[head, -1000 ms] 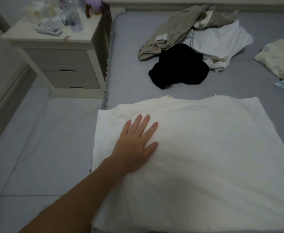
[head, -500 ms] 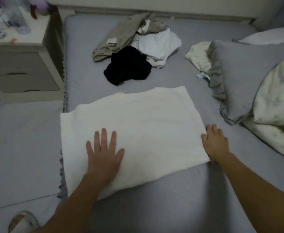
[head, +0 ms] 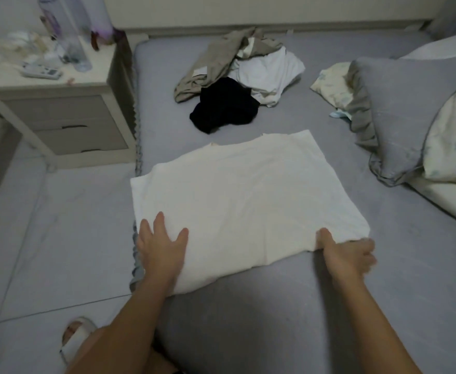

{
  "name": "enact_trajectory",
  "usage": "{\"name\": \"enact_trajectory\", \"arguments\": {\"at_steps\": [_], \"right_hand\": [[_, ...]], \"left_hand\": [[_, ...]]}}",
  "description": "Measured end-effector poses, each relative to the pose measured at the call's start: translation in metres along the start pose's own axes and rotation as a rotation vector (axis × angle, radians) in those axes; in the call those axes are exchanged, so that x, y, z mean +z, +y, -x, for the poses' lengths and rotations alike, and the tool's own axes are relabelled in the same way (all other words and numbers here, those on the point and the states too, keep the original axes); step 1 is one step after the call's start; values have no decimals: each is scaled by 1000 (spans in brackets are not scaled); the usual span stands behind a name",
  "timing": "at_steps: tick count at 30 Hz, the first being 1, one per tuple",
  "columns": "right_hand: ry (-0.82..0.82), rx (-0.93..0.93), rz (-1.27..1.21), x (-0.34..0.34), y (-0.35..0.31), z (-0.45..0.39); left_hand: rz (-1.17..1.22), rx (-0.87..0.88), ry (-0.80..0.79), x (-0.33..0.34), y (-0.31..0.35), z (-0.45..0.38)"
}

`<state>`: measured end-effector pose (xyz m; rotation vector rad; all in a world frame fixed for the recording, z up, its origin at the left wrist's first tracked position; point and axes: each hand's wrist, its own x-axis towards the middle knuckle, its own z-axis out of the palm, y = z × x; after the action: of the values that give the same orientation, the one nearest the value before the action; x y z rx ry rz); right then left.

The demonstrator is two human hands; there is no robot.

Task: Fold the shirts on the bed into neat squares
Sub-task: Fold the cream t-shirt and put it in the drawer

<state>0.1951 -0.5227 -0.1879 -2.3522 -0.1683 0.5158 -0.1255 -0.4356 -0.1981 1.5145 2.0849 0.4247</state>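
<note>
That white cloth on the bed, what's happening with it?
A person is folding laundry. The white shirt lies partly folded into a rectangle on the grey bed. The left hand presses flat on its near left corner, while the right hand grips the near right edge. A pile of unfolded clothes, tan, white and black, waits further up the bed.

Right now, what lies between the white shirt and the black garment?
In the head view, only bare grey sheet separates the white shirt from the black garment.
</note>
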Motion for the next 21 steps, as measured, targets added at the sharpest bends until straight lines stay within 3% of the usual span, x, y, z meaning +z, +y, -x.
{"name": "enact_trajectory", "arguments": {"at_steps": [4, 13, 15, 18, 21], "right_hand": [[-132, 253, -657, 16, -21, -20], [-44, -125, -373, 13, -117, -105], [-158, -159, -479, 14, -140, -117], [-488, 0, -573, 15, -123, -102], [-639, 146, -637, 11, -62, -68]], "left_hand": [[-137, 63, -16, -11, 6, -9], [-458, 520, -287, 17, 29, 64], [-440, 605, -445, 33, 52, 95], [-341, 649, -610, 48, 82, 119], [-301, 731, -326, 44, 98, 72]]}}
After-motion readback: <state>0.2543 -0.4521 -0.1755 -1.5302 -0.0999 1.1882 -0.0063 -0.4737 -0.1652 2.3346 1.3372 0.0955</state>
